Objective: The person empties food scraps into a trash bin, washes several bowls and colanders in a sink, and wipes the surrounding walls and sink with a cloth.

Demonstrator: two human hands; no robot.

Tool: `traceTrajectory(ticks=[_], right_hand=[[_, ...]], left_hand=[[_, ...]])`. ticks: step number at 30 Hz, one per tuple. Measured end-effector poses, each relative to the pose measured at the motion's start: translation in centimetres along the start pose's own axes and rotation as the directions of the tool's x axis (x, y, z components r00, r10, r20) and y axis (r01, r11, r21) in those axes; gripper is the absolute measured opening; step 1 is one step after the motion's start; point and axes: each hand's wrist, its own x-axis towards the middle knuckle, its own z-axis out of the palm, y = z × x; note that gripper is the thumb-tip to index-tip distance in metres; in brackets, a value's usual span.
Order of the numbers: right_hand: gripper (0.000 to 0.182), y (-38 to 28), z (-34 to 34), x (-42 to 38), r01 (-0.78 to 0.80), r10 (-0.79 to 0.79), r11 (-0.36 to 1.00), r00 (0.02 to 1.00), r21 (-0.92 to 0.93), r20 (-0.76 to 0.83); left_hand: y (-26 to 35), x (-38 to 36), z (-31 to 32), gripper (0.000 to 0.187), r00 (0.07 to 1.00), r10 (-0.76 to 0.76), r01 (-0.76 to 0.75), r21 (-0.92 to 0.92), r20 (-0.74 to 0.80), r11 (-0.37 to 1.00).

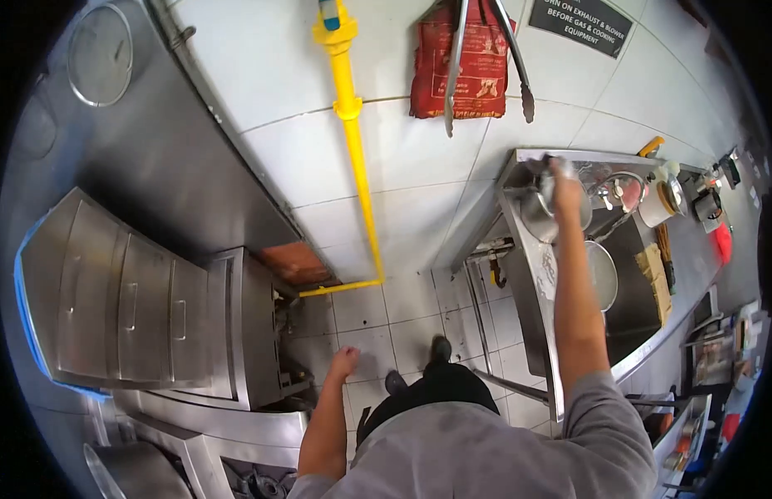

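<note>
My right hand (568,193) reaches out over a metal pot (537,214) on the left ledge of the steel sink unit. Its fingers are closed around something dark and shiny above the pot, too blurred to name. Lower down, my left hand (345,363) hangs over the tiled floor, fingers curled in, with nothing visible in it. Just right of my right forearm, a round metal pan (600,274) lies in the sink basin (633,309). A faucet (604,196) stands behind the basin, close to the pot.
On my left are a steel drawer cabinet (145,308) and a stove burner (259,482). A yellow gas pipe (360,166) runs down the tiled wall. Tongs (457,62) hang before a red bag (484,62). Cardboard (654,283) and a white container (654,208) sit by the sink.
</note>
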Motion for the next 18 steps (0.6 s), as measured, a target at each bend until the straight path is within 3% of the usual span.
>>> traceTrajectory(ticks=[1,2,3,4,5,6,7,8,10,12,13,14,16,17,18], right_hand=[[0.040,-1.1,-1.7,0.0,0.108,-0.106,0.994,0.990,0.016,-0.095],[0.048,-1.8,-3.3,0.7,-0.071,0.069,0.997,0.989,-0.010,-0.132],[0.056,0.5,-5.5,3.2,0.010,-0.034,0.873,0.999,-0.488,-0.039],[0.064,3.8,-7.8,5.7,0.101,-0.068,0.529,0.995,-0.842,0.076],[0.083,4.3,-7.8,5.7,-0.141,0.001,0.719,0.979,-0.681,-0.202],[0.092,8.0,-8.8,7.8,-0.117,-0.055,0.606,0.981,-0.787,-0.188],[0.099,9.0,-9.3,8.3,-0.095,0.069,0.666,0.995,-0.740,-0.066],[0.093,8.7,-9.1,7.7,-0.060,0.158,0.697,0.985,-0.714,0.072],[0.079,9.0,-7.9,6.7,0.159,0.116,0.511,0.961,-0.845,0.252],[0.067,12.5,-6.5,7.2,0.270,0.099,0.471,0.930,-0.840,0.354],[0.062,13.6,-6.1,7.4,0.409,0.107,0.400,0.868,-0.821,0.485],[0.062,14.5,-5.7,8.1,0.412,0.109,0.412,0.863,-0.812,0.493],[0.059,13.5,-6.0,8.4,0.230,0.178,0.478,0.920,-0.848,0.350],[0.051,13.3,-5.6,8.7,0.009,0.198,0.437,0.974,-0.900,0.106],[0.051,11.6,-5.7,8.1,0.017,0.195,0.436,0.974,-0.900,0.113]], left_hand=[[0.6,-1.0,-0.4,0.036,0.999,-0.036,0.036,-0.012,0.000,0.999],[1.2,-1.4,-0.4,0.034,0.998,-0.063,0.063,-0.021,0.009,0.998],[0.7,-1.7,-0.6,0.034,0.998,-0.056,0.056,-0.041,-0.003,0.998],[-0.4,-2.0,-0.5,0.033,0.999,-0.046,0.046,-0.057,-0.008,0.997],[-0.3,-2.8,-0.4,0.035,0.997,-0.076,0.076,-0.074,-0.003,0.994],[-0.1,-3.5,-0.2,0.037,0.994,-0.107,0.107,-0.088,-0.005,0.990],[-0.7,-3.5,0.1,0.038,0.993,-0.114,0.114,-0.088,0.005,0.990],[-1.6,-3.5,0.2,0.040,0.992,-0.124,0.124,-0.089,0.003,0.988],[-4.2,-3.3,0.4,0.041,0.988,-0.153,0.156,-0.104,0.032,0.982],[-4.4,-3.3,0.7,0.042,0.980,-0.195,0.199,-0.139,0.043,0.970],[-4.0,-4.1,1.1,0.040,0.971,-0.234,0.238,-0.134,0.046,0.962],[-3.6,-4.8,1.4,0.038,0.961,-0.272,0.277,-0.124,0.053,0.953],[-2.5,-5.2,2.2,0.035,0.955,-0.293,0.297,-0.091,0.053,0.951],[-2.4,-5.2,2.6,0.034,0.954,-0.296,0.299,-0.105,0.045,0.948],[-2.3,-4.9,3.0,0.033,0.955,-0.295,0.298,-0.125,0.037,0.946]])
